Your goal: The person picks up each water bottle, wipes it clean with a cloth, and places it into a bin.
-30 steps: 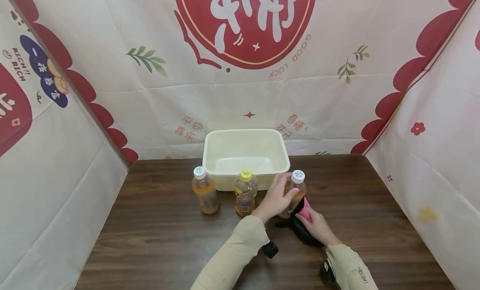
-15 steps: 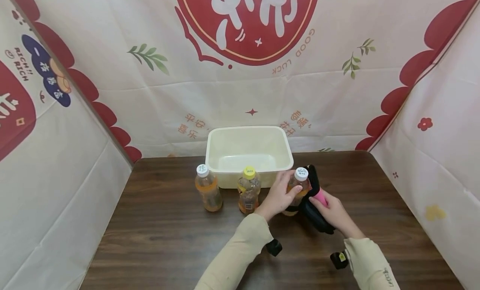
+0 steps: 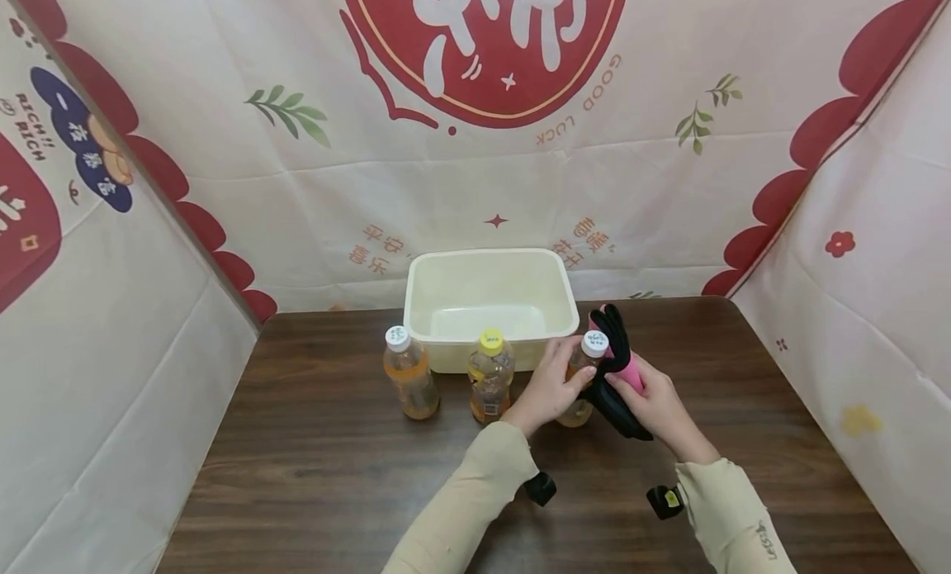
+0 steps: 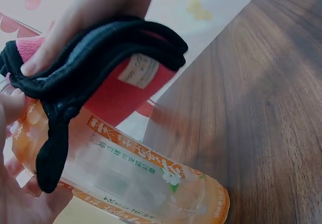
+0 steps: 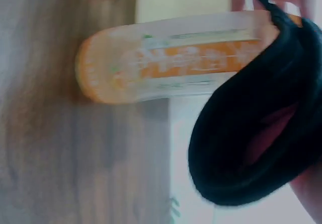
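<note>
My left hand (image 3: 551, 388) holds a clear plastic drink bottle (image 3: 575, 414) with a white cap and orange label, upright on the table. In the left wrist view that bottle (image 4: 151, 176) shows printed lettering. My right hand (image 3: 657, 405) grips a folded pink cloth piece (image 3: 612, 339) with thick black edging, against the bottle's right side. A black loop and a small white tag (image 4: 138, 71) show on the cloth in the left wrist view. In the right wrist view the black edging (image 5: 216, 138) curves around a pink inside; its exact kind I cannot tell.
A cream plastic bin (image 3: 453, 358) stands at the table's back, behind the bottles. To the left are a yellow-capped bottle (image 3: 491, 380) and another white-capped bottle (image 3: 411, 381). Printed cloth walls (image 3: 446, 194) enclose the dark wooden table (image 3: 342, 491).
My right hand has lifted the pink and black cloth from low beside the bottle up to near its cap. The left hand stays on the bottle.
</note>
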`<state>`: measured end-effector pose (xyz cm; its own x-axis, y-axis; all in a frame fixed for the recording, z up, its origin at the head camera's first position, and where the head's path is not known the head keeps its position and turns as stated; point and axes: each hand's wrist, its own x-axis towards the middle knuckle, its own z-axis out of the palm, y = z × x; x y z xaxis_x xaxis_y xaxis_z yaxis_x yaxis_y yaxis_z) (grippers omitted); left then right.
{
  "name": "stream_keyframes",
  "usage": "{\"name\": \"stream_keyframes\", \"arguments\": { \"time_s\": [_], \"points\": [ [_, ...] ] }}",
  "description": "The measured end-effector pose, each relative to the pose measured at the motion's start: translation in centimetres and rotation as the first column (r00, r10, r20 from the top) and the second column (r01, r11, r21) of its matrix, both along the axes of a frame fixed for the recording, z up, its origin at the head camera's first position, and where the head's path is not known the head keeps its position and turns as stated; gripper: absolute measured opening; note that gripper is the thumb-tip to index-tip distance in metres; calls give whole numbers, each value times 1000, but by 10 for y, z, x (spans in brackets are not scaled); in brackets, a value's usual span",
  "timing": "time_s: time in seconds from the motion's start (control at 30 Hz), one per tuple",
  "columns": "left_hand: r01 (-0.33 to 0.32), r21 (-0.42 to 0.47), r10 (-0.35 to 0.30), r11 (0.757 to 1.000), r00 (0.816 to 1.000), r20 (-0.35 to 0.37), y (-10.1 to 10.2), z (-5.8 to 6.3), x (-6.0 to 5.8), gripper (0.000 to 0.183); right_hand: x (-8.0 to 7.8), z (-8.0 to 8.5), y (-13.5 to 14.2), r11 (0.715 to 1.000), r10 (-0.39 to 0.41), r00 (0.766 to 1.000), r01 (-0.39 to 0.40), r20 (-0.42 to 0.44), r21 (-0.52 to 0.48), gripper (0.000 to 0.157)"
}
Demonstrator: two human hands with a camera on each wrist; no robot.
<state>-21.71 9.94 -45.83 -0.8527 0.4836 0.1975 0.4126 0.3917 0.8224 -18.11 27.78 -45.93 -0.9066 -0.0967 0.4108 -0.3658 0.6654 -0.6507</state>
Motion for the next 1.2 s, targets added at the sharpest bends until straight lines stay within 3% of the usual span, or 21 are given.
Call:
{"name": "stream_keyframes", "arguments": {
  "time_s": [0.13,0.27,0.53,0.7,0.9,1.0,1.2],
  "points": [
    [-3,16,2,1000,1000,20,0,1,1,47,5,-2,-5,1000,6,997,-9,-82,-27,37],
    [-8,17,8,1000,999,35,0,-1,-1,47,3,-17,-1,999,12,994,-15,-110,-33,34],
    [-5,16,5,1000,1000,-11,1,-6,-2,46,-1,-94,11,995,54,997,-49,-57,90,25],
    [3,31,-2,1000,1000,-17,2,-4,-3,47,-2,-114,12,993,49,998,-46,-26,109,18],
    [1,39,-1,999,1000,-10,0,-2,-2,47,-1,-111,10,991,60,998,-57,-26,123,16],
    [3,36,-2,999,1000,-13,0,-2,-3,47,1,-105,9,992,28,1000,-26,-12,123,16],
    [-4,30,3,1000,1000,11,2,-2,-2,47,3,-67,11,998,-27,1000,27,6,59,20]
  ]
}}
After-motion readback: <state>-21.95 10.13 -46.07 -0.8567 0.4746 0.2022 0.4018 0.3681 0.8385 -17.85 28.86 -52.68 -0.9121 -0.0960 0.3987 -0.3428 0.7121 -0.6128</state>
